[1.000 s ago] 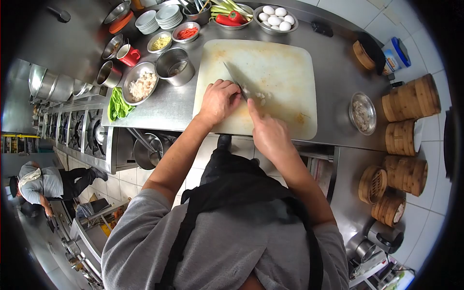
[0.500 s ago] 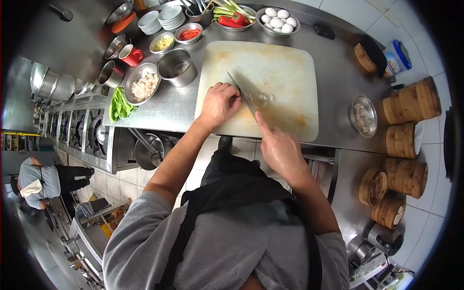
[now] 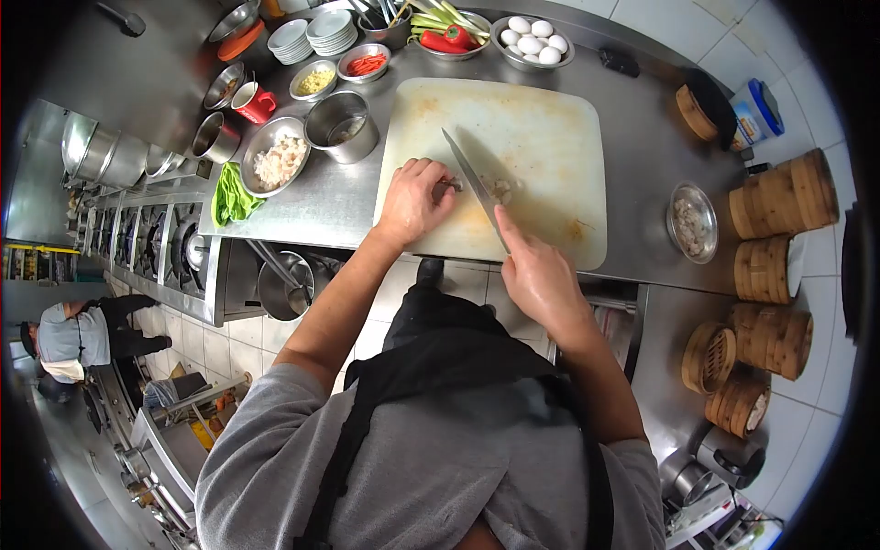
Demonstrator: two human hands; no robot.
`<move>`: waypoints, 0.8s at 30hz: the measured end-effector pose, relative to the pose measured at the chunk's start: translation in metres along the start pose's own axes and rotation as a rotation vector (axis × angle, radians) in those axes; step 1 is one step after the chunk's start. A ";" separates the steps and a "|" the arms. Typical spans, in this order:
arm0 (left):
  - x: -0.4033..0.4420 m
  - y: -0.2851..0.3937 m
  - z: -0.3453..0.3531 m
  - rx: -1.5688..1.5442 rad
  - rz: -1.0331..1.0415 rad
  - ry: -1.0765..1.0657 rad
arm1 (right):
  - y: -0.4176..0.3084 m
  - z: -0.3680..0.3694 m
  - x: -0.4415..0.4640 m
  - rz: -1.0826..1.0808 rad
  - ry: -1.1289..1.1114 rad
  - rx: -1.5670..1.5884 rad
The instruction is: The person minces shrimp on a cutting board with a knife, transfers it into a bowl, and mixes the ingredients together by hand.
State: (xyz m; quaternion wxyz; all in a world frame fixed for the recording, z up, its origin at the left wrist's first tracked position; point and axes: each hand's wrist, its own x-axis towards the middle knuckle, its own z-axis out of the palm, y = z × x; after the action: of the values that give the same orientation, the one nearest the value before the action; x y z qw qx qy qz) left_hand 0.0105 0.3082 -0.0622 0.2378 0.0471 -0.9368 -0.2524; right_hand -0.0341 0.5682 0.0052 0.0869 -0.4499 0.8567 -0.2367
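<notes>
Bamboo steamers (image 3: 785, 193) stand along the tiled wall (image 3: 788, 440).

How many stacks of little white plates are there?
2. They stand side by side on the metal counter: the left stack beyond the bowl of chopped yellow pieces, the right stack beyond the bowl of red strips. Others could be hidden.

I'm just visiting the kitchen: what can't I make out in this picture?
All in the head view:
Handle of the knife: hidden inside the right hand.
Whatever lies under the left hand: covered by its curled fingers.
Pale pieces on the cutting board: too small to identify.
Label on the blue-lidded tub: too small to read.
</notes>
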 end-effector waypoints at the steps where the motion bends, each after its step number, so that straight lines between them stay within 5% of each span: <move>1: 0.001 0.001 0.000 0.012 -0.013 -0.014 | -0.001 0.000 0.002 -0.005 -0.008 -0.012; 24: -0.004 0.002 -0.006 -0.035 -0.006 -0.029 | -0.010 0.000 0.006 -0.011 -0.043 -0.055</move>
State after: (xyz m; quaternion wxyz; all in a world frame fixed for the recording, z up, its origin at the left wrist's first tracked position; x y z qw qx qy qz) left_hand 0.0168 0.3077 -0.0584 0.2242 0.0422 -0.9354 -0.2702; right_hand -0.0305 0.5581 0.0099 0.0918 -0.4617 0.8584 -0.2037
